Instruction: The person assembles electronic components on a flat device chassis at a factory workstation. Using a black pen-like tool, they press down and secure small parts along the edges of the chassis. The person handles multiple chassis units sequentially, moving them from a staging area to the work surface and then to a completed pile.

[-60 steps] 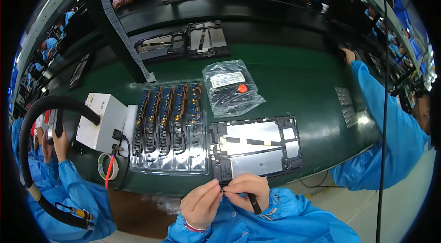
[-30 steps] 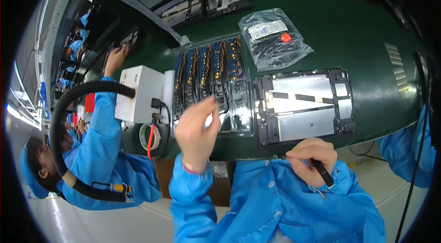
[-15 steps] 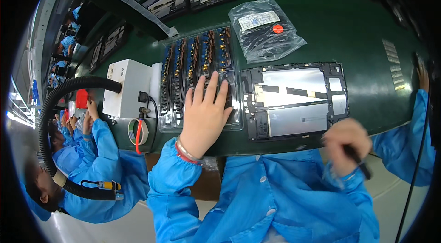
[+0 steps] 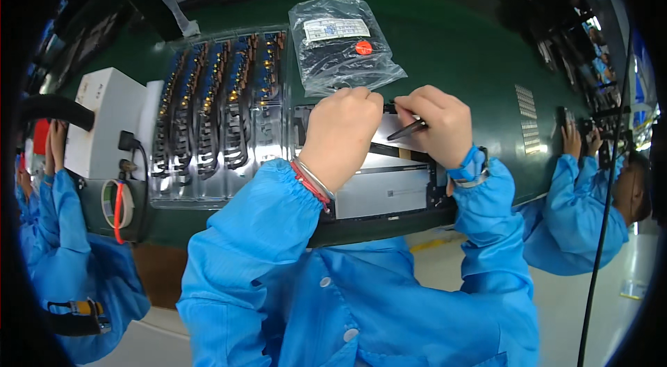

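An opened tablet housing (image 4: 381, 192) lies in front of me, with silvery panels and a black frame. My left hand (image 4: 347, 129) is closed over its far left part; the fingertips, and anything small between them, are hidden. Close beside it, my right hand (image 4: 443, 122) is closed around a slim black pen-like tool (image 4: 408, 130), which slants down to the left over the tablet. To the left, a clear plastic tray (image 4: 262, 171) holds rows of small flat cable parts (image 4: 208, 113) with blue and gold ends and black tails.
A clear plastic bag (image 4: 337, 51) with a white label and an orange dot lies beyond the tablet. A white box (image 4: 110, 120) and a tape roll (image 4: 113, 202) are left of the tray. Small metallic pieces (image 4: 528, 118) sit at right. Co-workers flank me.
My left hand has left the tray and come over the tablet. The right hand has moved up and inward from the near right with the black tool. The view has turned right.
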The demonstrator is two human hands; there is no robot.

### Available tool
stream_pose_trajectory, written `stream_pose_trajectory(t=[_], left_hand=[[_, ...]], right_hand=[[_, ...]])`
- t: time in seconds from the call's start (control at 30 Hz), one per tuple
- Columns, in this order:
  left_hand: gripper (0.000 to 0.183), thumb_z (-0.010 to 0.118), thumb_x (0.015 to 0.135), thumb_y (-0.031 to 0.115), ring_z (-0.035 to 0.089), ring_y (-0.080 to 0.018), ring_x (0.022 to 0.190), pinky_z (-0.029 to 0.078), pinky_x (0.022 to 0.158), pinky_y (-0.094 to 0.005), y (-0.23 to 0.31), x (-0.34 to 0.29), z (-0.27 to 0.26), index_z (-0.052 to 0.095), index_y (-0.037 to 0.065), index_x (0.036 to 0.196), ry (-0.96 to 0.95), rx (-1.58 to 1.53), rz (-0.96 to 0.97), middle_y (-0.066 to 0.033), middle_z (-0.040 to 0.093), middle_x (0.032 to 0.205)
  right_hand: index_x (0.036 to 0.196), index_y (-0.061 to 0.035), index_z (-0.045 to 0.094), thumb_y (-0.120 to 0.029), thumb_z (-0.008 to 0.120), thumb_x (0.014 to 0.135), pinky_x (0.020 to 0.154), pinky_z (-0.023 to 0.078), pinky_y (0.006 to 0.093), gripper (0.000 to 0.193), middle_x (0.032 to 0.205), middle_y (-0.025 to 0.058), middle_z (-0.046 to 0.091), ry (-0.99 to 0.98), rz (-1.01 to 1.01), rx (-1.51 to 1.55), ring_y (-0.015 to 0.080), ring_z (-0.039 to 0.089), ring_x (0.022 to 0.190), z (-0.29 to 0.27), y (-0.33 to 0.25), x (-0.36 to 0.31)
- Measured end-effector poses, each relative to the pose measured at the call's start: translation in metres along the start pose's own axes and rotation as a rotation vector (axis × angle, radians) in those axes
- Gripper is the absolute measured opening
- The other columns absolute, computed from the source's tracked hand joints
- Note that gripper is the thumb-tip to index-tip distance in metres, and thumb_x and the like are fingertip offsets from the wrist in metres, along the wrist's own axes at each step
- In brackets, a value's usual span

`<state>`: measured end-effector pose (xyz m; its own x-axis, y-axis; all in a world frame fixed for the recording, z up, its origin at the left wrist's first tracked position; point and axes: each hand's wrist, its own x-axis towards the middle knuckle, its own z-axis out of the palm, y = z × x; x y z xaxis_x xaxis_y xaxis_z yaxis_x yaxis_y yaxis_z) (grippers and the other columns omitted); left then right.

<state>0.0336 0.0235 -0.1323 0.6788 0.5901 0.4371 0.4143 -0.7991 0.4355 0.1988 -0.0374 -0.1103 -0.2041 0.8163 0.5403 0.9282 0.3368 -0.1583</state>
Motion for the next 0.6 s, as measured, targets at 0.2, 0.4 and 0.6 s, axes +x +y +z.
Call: stream_pose_trajectory(t=[0.2, 0.4, 0.6], left_hand=[[0.02, 0.056, 0.076, 0.003, 0.059, -0.0305, 0.079, 0.047, 0.065, -0.0399, -0.002, -0.002, 0.008, 0.056, 0.005, 0.096, 0.055, -0.16, -0.105, -0.0122, 0.062, 0.084], [0.028, 0.057, 0.076, 0.003, 0.06, -0.031, 0.079, 0.047, 0.066, -0.0404, -0.004, -0.005, 0.005, 0.051, 0.005, 0.103, 0.034, -0.228, -0.141, -0.0129, 0.063, 0.084], [0.031, 0.054, 0.076, 0.001, 0.059, -0.032, 0.08, 0.046, 0.067, -0.0409, -0.007, -0.005, 0.008, 0.05, 0.003, 0.107, 0.068, -0.243, -0.063, -0.014, 0.062, 0.087]], right_hand=[[0.081, -0.0108, 0.063, -0.009, 0.064, 0.061, 0.049, 0.044, 0.0293, 0.02, 0.073, -0.0002, 0.057, -0.098, -0.13, -0.183, 0.0177, 0.056, 0.055, 0.006, -0.004, -0.007], [0.089, -0.0074, 0.062, -0.01, 0.064, 0.061, 0.054, 0.045, 0.029, 0.028, 0.078, 0.0008, 0.057, -0.178, -0.154, -0.271, 0.0168, 0.057, 0.059, 0.004, -0.012, -0.008], [0.086, -0.0095, 0.062, -0.009, 0.064, 0.06, 0.053, 0.045, 0.0308, 0.025, 0.077, 0.0014, 0.057, -0.176, -0.086, -0.208, 0.0185, 0.058, 0.059, 0.006, -0.012, -0.007]])
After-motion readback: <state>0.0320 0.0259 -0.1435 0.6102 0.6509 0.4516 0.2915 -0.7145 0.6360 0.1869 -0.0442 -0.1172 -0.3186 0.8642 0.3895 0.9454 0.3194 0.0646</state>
